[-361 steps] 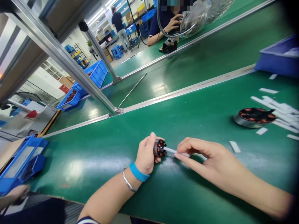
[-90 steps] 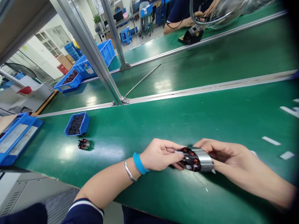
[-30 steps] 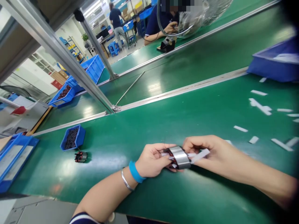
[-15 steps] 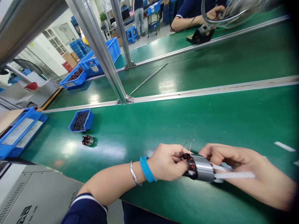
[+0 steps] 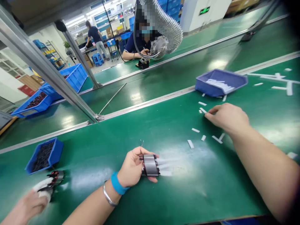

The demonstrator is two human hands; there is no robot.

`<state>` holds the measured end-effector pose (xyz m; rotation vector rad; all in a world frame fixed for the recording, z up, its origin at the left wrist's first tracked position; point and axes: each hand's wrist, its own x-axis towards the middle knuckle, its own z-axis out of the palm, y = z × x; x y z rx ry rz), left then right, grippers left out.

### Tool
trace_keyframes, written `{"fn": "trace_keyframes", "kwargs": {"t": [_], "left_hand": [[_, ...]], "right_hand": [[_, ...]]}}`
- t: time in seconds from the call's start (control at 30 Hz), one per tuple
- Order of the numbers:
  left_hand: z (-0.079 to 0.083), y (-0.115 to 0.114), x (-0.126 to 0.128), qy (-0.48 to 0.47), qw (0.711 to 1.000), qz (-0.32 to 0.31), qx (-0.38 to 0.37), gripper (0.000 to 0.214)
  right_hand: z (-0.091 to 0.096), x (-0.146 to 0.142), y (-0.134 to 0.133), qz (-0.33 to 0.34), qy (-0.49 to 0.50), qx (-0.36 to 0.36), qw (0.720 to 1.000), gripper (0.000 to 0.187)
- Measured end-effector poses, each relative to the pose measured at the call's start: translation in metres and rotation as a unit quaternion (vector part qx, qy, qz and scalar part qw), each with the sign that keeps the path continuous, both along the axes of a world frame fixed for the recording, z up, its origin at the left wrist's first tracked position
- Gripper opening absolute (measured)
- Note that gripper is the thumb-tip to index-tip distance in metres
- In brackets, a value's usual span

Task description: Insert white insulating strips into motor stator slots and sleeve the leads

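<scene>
My left hand [image 5: 131, 167] is wrapped around a motor stator [image 5: 150, 165], a silver cylinder with black and copper-coloured windings at its ends. White strips [image 5: 166, 167] stick out of its right end, blurred by motion. Thin wire ends rise above my fingers. Farther right, my right hand [image 5: 231, 120] reaches over the table, thumb and forefinger pinched at the end of a small white strip [image 5: 202, 110]. Other loose strips [image 5: 190, 144] lie around it. Just beyond that hand stands a blue-purple bin [image 5: 221, 82] holding white strips.
At lower left, another person's hand [image 5: 30, 200] with white finger covers is at a second stator [image 5: 56, 178]. Behind it sits a blue bin [image 5: 44, 156] of dark pieces. A metal post [image 5: 58, 68] and rail [image 5: 150, 104] border the table. A person [image 5: 144, 40] works opposite.
My right hand has left the stator and moved to the loose strips. My left hand keeps hold of the stator. The view has swung right, and another person's hand has appeared at lower left.
</scene>
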<state>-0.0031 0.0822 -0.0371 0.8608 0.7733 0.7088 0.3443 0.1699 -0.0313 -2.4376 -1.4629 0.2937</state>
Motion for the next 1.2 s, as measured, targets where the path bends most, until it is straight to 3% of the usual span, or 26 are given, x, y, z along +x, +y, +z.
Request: {"fn": "trace_keyframes", "kwargs": {"t": [0.13, 0.27, 0.3, 0.47, 0.7, 0.83, 0.93, 1.07, 1.2], "left_hand": [[-0.004, 0.004, -0.005, -0.032, 0.999, -0.017, -0.026, 0.044], [0.0, 0.009, -0.008, -0.022, 0.999, -0.019, -0.04, 0.084], [0.0, 0.009, -0.008, -0.021, 0.999, -0.016, -0.037, 0.086], [-0.01, 0.01, -0.008, -0.037, 0.999, -0.022, -0.027, 0.049], [-0.018, 0.01, -0.008, -0.037, 0.999, -0.014, -0.015, 0.044], [-0.016, 0.009, -0.006, -0.025, 0.999, -0.012, -0.032, 0.051], [-0.016, 0.011, -0.005, -0.022, 0.999, 0.016, -0.034, 0.058], [-0.016, 0.012, -0.005, -0.035, 0.997, 0.054, -0.029, 0.06], [-0.014, 0.012, -0.006, -0.046, 0.998, 0.034, -0.038, 0.052]], "right_hand": [[0.004, -0.015, 0.0, -0.007, -0.023, -0.044, 0.999, 0.012], [0.007, -0.021, 0.001, 0.003, -0.034, -0.097, 0.995, 0.013], [0.006, -0.02, 0.002, 0.009, -0.038, -0.102, 0.994, 0.012], [-0.003, -0.015, 0.002, 0.052, 0.008, -0.048, 0.997, 0.009], [-0.004, -0.028, -0.009, 0.147, 0.116, 0.04, 0.981, 0.014], [-0.009, -0.053, -0.022, 0.239, 0.251, 0.088, 0.934, 0.022], [-0.014, -0.075, -0.032, 0.339, 0.371, 0.1, 0.859, 0.037], [-0.008, -0.105, -0.052, 0.446, 0.44, 0.058, 0.777, 0.03], [0.006, -0.127, -0.069, 0.475, 0.409, 0.036, 0.778, 0.024]]}}
